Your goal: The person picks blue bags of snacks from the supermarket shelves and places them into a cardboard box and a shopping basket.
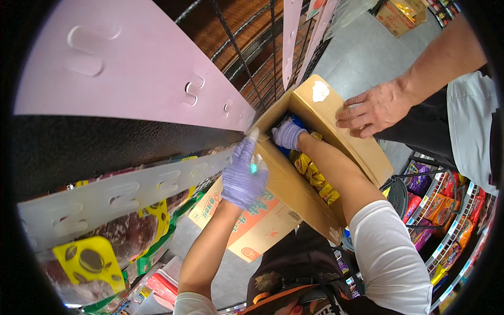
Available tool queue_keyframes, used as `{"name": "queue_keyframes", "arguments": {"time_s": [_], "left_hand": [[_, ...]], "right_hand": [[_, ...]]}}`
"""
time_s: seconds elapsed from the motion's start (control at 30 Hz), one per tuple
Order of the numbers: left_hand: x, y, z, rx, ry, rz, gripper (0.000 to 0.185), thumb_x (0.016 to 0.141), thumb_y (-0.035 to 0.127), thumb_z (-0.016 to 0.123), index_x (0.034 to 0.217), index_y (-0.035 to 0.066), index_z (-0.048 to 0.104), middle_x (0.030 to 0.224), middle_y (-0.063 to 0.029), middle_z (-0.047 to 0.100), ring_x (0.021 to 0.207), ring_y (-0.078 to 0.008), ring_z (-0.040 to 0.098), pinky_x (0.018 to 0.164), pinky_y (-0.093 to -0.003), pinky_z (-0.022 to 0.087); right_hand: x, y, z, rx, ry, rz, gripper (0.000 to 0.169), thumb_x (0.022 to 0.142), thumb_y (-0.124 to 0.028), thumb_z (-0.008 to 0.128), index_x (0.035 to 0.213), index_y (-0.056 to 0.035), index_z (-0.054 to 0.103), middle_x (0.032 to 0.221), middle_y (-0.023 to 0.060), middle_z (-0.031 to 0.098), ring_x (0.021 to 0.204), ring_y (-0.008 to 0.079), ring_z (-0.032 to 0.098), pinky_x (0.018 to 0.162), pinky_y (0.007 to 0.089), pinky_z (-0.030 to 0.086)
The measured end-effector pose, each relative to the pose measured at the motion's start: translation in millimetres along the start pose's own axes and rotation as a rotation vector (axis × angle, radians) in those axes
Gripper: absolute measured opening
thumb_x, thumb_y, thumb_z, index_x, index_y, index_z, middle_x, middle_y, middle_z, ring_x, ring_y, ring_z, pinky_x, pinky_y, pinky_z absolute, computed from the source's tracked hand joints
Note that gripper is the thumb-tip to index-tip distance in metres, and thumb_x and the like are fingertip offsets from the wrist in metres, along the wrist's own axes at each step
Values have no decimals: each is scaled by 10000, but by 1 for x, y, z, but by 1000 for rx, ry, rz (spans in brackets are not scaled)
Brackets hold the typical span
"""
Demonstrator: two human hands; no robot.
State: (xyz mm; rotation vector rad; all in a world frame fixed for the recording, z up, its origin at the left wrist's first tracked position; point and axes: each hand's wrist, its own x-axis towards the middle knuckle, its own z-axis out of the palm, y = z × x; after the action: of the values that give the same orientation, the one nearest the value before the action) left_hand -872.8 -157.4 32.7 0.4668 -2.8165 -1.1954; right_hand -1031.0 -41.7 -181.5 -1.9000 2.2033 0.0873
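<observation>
An opened cardboard box (275, 177) stands in front of me, with yellow snack packets (311, 173) lined up inside and blue packaging (295, 121) at its far end. My right hand (289, 135), in a purple knit glove, reaches inside over the blue packaging; its fingertips are hidden, so its grip cannot be told. In a matching glove, my left hand (245, 173) lies against the outer left flap near the far corner, index finger extended, with a small turquoise thing (253, 168) by the fingers. Another person's bare hand (374, 108) rests on the right flap.
Pink shelf strips (157, 59) and a black wire rack (252, 47) rise on the left, above bagged goods (130, 236). Colourful packets (437, 204) fill curved racks at right. The other person stands close by at right. Another open carton (397, 19) sits on the floor.
</observation>
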Motion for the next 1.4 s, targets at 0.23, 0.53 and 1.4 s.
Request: {"name": "queue_keyframes", "arguments": {"time_s": [0.23,0.53,1.4], "left_hand": [[-4,-15,5,-11,-69,-89,651,794,142,570,1413,151,368,1360,-196,462,1186,-335,513,948,-377,457],[0,-14,14,0,73,77,613,769,19,590,1362,50,439,1307,-190,516,1183,-307,529,985,-325,428],[-3,-14,13,30,36,60,635,756,49,585,1372,49,432,1339,-187,493,1199,-323,510,1004,-351,409]], "right_hand": [[-135,-44,-200,191,193,169,202,779,-47,526,967,-58,598,988,125,610,902,314,623,720,401,496],[-522,-164,-148,779,1049,1393,282,941,-170,555,1132,36,578,983,68,646,880,146,595,819,295,481],[37,-13,76,36,-409,213,317,907,-243,451,1006,-89,709,1049,145,676,971,360,629,788,531,451]]}}
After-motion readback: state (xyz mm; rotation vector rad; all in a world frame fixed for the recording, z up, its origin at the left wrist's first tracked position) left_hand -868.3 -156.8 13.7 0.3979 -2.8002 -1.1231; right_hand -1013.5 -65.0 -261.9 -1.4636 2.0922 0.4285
